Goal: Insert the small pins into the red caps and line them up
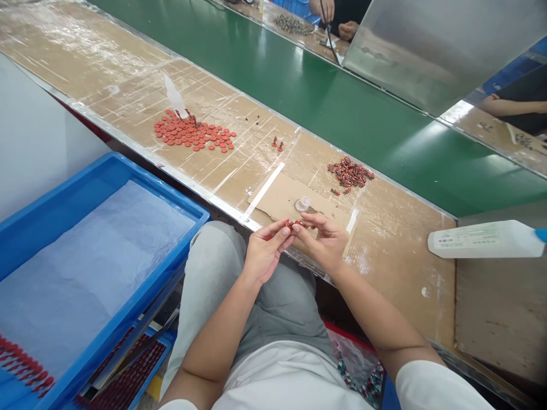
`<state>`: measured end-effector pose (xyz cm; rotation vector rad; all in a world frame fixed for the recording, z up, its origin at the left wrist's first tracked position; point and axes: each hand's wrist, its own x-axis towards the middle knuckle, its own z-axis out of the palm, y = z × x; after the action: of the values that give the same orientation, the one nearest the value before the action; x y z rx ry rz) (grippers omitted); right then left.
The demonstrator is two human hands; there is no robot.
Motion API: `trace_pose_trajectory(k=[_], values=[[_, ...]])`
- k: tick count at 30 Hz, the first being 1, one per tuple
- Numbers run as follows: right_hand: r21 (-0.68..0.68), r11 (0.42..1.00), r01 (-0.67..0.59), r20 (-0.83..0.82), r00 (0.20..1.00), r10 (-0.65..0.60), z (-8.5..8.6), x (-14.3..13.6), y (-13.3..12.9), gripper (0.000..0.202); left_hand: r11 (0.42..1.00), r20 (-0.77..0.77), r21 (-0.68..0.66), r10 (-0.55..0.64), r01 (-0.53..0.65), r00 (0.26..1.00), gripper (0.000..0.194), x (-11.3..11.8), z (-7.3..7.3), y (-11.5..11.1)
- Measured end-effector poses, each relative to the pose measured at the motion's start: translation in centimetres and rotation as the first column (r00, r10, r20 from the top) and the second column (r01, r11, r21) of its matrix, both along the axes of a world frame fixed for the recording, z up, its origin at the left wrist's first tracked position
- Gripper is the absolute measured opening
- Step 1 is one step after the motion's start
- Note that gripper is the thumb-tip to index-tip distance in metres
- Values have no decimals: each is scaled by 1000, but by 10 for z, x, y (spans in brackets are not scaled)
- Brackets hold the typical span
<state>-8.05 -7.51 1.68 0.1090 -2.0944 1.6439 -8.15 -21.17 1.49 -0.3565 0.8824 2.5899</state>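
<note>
Over the bench's front edge, my left hand (265,250) and my right hand (323,239) meet, fingertips nearly touching. Both pinch a small red and dark piece (294,224) between thumbs and fingers; its details are too small to tell. Just beyond them a small clear cup (303,204) stands on a cardboard sheet (282,196). Red discs (192,134) lie spread on the bench to the left, with a white pointed object (174,95) among them. Two small red figures (277,144) stand mid-bench. A pile of red and black pieces (350,172) lies to the right.
A blue tray (197,213) with a sheet and red pieces is at the left. A white bottle (487,239) lies at the right. The green belt (273,74) runs behind the bench, with another person's hands (348,29) beyond it.
</note>
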Motion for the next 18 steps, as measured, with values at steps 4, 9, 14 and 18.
trace_pose_trajectory(k=[4,9,14,18], values=[[-30,999,-28,0,1000,28,1,1,1,28,1000,0,-13,-5,5,1000,29,0,0,-1],[-62,998,-8,47,999,11,1,0,1,28,999,-16,-24,-22,21,1000,25,0,0,-1],[-91,996,4,89,996,4,3,0,0,29,999,-27,-31,-35,34,999,28,0,-1,-1],[-116,993,-8,99,995,20,5,0,0,29,999,-28,-33,-34,33,999,30,1,-1,-1]])
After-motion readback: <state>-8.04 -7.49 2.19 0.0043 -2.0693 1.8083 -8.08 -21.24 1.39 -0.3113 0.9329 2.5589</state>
